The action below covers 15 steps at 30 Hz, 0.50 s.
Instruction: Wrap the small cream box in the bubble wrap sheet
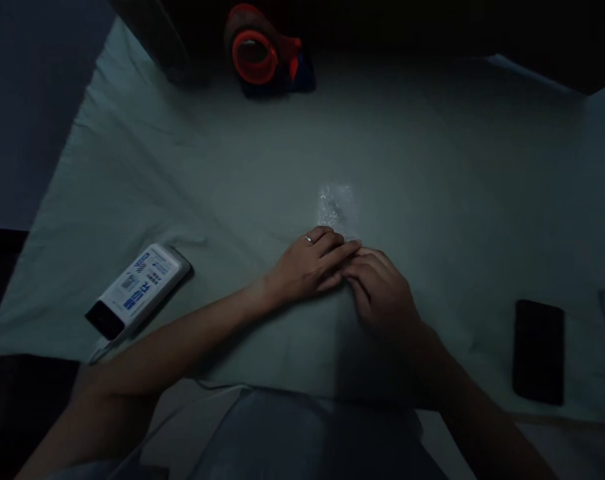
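Observation:
A small clear plastic bag [338, 207] lies flat on the pale green cloth, with something small and greyish inside that I cannot make out. Over its near edge, my left hand [313, 263], a ring on one finger, is closed with the fingers bent down. My right hand [382, 287] meets it from the right, fingers curled and pressed together at the same edge. The fingertips of both hands overlap, and they hide the near end of the bag.
An orange and blue tape dispenser [265, 57] stands at the back. On the left lies a white power bank-like device [142, 287] with blue print and a cable. A black phone [539, 352] rests at right. Pale green cloth [222, 173] covers the table.

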{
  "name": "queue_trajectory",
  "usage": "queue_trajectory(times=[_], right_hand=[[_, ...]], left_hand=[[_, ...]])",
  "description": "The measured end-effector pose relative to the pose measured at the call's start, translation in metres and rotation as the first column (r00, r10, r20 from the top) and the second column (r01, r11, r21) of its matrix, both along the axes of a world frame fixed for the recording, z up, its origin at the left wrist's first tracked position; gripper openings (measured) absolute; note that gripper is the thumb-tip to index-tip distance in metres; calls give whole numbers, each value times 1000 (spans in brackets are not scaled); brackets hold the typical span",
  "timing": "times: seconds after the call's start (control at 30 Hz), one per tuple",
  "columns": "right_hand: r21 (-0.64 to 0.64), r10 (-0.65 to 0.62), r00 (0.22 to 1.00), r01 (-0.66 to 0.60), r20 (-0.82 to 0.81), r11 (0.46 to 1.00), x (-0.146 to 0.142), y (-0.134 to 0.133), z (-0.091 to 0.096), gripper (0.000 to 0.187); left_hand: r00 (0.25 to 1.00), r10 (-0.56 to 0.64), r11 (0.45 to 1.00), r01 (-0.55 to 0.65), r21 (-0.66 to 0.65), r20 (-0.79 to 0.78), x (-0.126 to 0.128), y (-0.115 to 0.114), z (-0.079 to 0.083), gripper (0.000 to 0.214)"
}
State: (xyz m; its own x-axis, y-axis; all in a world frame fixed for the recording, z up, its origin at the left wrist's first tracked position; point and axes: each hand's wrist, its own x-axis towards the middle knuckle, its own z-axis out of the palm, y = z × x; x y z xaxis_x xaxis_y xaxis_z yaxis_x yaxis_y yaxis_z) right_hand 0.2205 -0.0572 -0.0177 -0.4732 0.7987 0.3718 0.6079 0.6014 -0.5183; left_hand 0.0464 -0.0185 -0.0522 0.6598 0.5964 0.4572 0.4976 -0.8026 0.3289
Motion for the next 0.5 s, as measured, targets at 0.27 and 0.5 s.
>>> queue_trajectory(times=[0.27, 0.5], right_hand=[[-8, 19, 999, -19, 50, 1000, 3, 0, -3, 14], [91, -79, 996, 76, 32, 993, 3, -4, -16, 24]], left_hand=[[974, -12, 953, 79, -292, 225, -8, 1, 16, 38], [867, 482, 532, -170, -830, 131, 5, 25, 35, 26]])
